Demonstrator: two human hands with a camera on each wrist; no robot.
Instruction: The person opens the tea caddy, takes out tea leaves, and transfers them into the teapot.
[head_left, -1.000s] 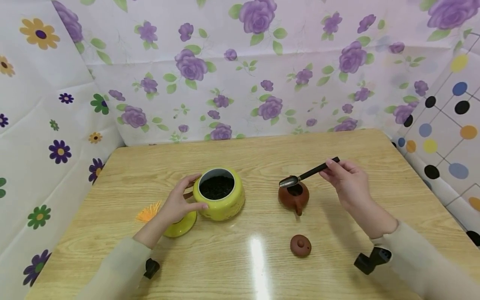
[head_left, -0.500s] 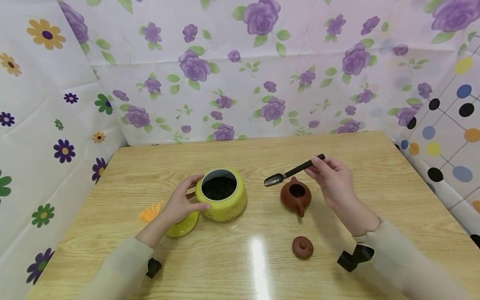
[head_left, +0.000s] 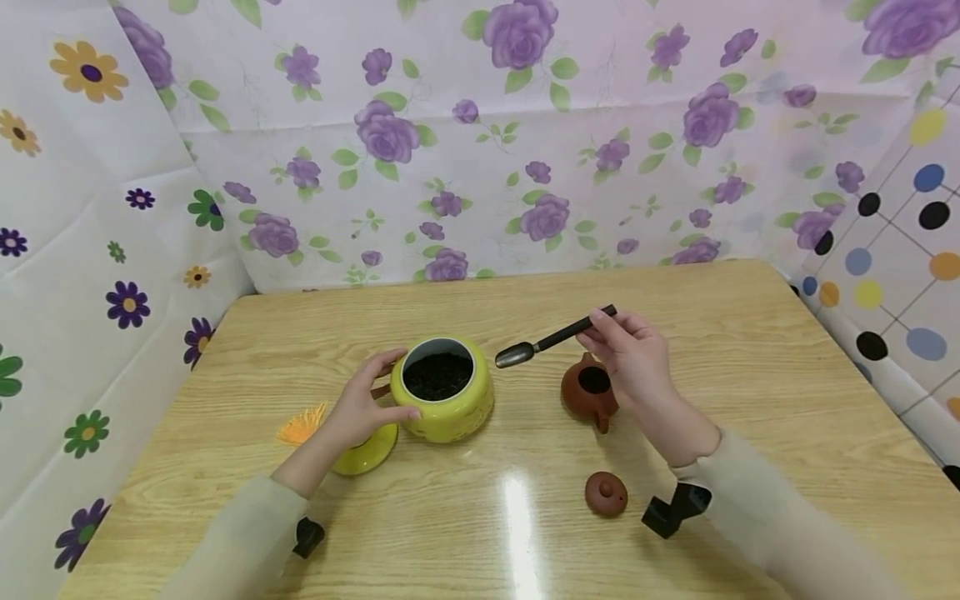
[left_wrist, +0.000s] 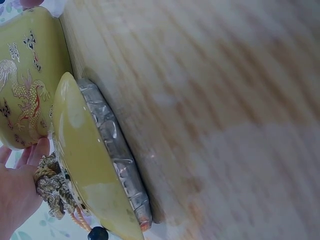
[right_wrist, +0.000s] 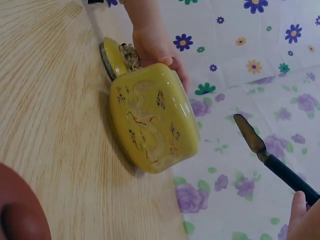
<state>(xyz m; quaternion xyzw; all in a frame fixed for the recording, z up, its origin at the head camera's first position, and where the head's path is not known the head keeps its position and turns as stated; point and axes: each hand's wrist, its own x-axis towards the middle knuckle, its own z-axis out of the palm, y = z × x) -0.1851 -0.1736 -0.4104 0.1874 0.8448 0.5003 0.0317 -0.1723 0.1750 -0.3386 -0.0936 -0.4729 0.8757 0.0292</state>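
My left hand [head_left: 366,407] holds the yellow jar [head_left: 457,417] by its left side, thumb near the front and fingers round the back. Dark loose tea leaves [head_left: 437,377] lie inside the jar, and a painted dragon shows on its wall in both wrist views. Between thumb and fingers, my right hand [head_left: 636,360] pinches the black handle of a small metal-bowled scoop [head_left: 562,335]. The scoop's bowl is in the air just right of the jar's rim. Below and behind the right hand stands an uncovered brown clay teapot [head_left: 577,398], partly hidden by it.
The yellow jar lid [head_left: 371,452], with an orange tassel [head_left: 302,423], lies under the left forearm, close to the jar. Nearer the front, the round teapot lid [head_left: 606,495] rests on the wooden table [head_left: 450,533]. Flower-patterned cloth [head_left: 315,125] hangs behind the table.
My right hand has carried the scoop left, from over the teapot to beside the jar's rim. The left hand, jar and teapot stay where they were.
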